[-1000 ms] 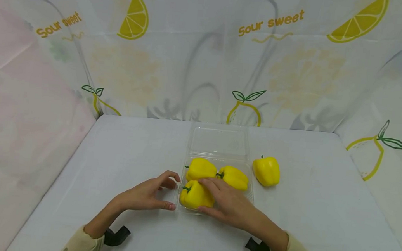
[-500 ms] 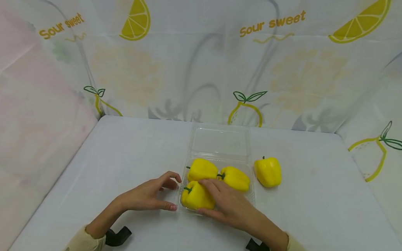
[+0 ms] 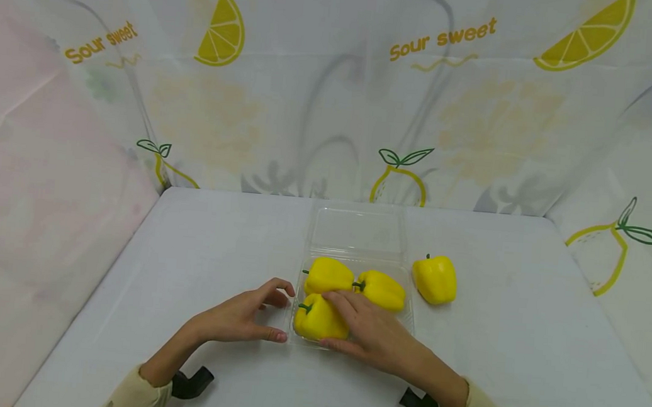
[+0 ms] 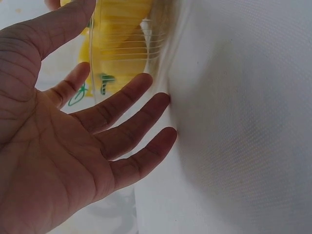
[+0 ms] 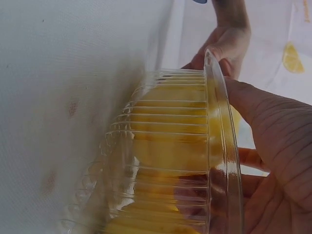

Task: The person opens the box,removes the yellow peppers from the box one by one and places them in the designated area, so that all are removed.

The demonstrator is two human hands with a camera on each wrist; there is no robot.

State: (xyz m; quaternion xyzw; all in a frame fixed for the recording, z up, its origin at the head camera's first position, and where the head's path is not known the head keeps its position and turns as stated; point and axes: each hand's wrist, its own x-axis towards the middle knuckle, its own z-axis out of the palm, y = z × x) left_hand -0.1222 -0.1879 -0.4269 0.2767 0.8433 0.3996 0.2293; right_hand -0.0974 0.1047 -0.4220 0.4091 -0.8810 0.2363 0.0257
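A clear plastic clamshell box [image 3: 407,316] lies with its lid [image 3: 357,231] folded back, away from me. Inside are three yellow bell peppers: one at the front left [image 3: 318,321], one behind it [image 3: 329,275] and one at the right [image 3: 385,291]. My right hand [image 3: 376,334] holds the front-left pepper, fingers over its top and thumb at its near side. In the right wrist view the box wall [image 5: 168,124] partly veils the fingers. My left hand [image 3: 241,316] is beside the box's left edge, fingers loosely bent around nothing; the left wrist view shows its bare palm [image 4: 63,161].
Another yellow bell pepper [image 3: 435,280] sits on the white table [image 3: 520,343], just right of the box. Fabric printed with lemons [image 3: 288,100] hangs behind the table and at both sides. Black curved pieces [image 3: 193,383] show by both wrists.
The head view has shifted very slightly. Both hands, the box and the peppers keep their places.
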